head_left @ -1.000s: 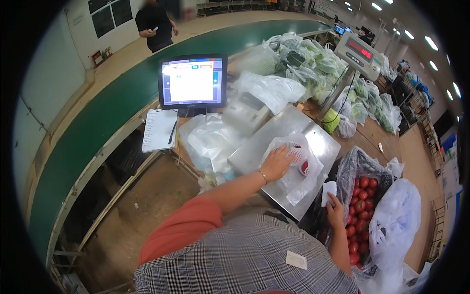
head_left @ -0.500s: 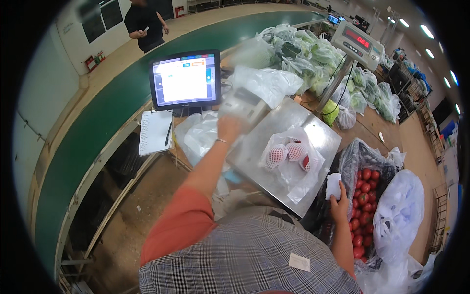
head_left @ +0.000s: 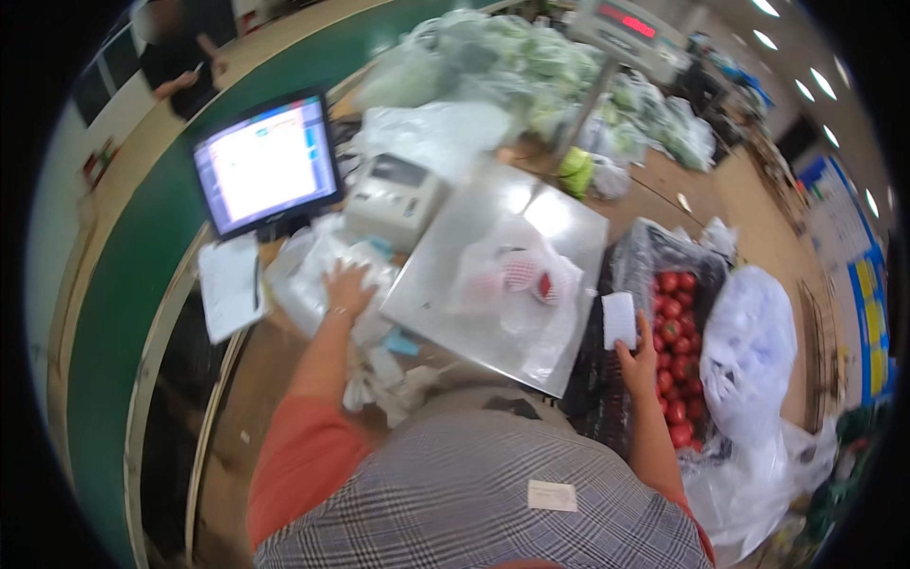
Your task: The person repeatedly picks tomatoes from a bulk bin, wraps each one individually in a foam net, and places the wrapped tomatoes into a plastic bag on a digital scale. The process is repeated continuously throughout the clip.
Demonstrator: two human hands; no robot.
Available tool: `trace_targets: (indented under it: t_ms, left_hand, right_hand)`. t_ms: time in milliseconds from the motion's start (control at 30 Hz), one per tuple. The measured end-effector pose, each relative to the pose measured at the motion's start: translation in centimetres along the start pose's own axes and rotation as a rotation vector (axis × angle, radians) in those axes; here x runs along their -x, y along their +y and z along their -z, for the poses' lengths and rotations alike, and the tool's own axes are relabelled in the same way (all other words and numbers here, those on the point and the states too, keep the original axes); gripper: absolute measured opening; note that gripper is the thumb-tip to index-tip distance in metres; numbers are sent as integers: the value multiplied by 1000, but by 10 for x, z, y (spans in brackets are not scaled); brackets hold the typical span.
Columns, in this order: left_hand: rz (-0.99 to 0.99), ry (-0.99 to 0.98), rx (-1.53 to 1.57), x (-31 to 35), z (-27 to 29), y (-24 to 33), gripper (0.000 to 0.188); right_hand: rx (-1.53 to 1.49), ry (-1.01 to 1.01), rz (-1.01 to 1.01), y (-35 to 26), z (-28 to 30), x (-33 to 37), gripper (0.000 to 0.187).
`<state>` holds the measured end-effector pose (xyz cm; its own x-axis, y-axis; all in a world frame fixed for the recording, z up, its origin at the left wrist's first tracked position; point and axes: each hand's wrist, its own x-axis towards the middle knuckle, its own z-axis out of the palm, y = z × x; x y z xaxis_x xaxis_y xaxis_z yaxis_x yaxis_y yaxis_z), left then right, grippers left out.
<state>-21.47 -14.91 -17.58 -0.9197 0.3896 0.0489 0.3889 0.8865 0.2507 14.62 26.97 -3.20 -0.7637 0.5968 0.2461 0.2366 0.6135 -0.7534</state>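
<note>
My left hand (head_left: 351, 287) lies with its fingers spread on a heap of clear plastic bags (head_left: 301, 275), beside a grey label printer (head_left: 389, 201). Between the thumb and fingers of my right hand (head_left: 642, 358) is a small white slip of paper (head_left: 619, 321), held at the edge of a crate of red tomatoes (head_left: 672, 332). On the steel scale platform (head_left: 436, 302) rests a thin plastic bag (head_left: 540, 327) with a few red fruits (head_left: 519, 273) in foam nets. The scale's display head (head_left: 621, 33) stands on a post behind it.
A lit monitor (head_left: 265, 166) and a notebook (head_left: 227, 289) with a pen are at the left. Bagged green vegetables (head_left: 474, 57) pile up behind the scale. A large white plastic bag (head_left: 749, 351) sits right of the tomatoes. Beyond the green counter (head_left: 142, 237) stands a person (head_left: 175, 62).
My left hand has come back from the label printer onto the plastic bags and its fingers are spread. My right hand still holds the paper slip. The whole view has shifted and tilted.
</note>
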Motion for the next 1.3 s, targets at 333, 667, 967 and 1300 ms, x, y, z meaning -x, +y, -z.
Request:
trace_targets:
  t_ms: [333,667,967,1300]
  left_hand:
    - [-620,91,1044,106,137,205,10]
    - [-700,-866,1265,140,160,332,21]
    - [-1044,-819,1363,161,166,380,13]
    - [-1174,-312,826,166,135,408,37]
  right_hand:
    - [-321,-187,-74,-77,-7,35,24]
    - [-736,-399,-147,-114,40,51,13]
    - [-124,-20,16,-67,52,52,22]
    - [-196,-35,178,-68,93,74,28]
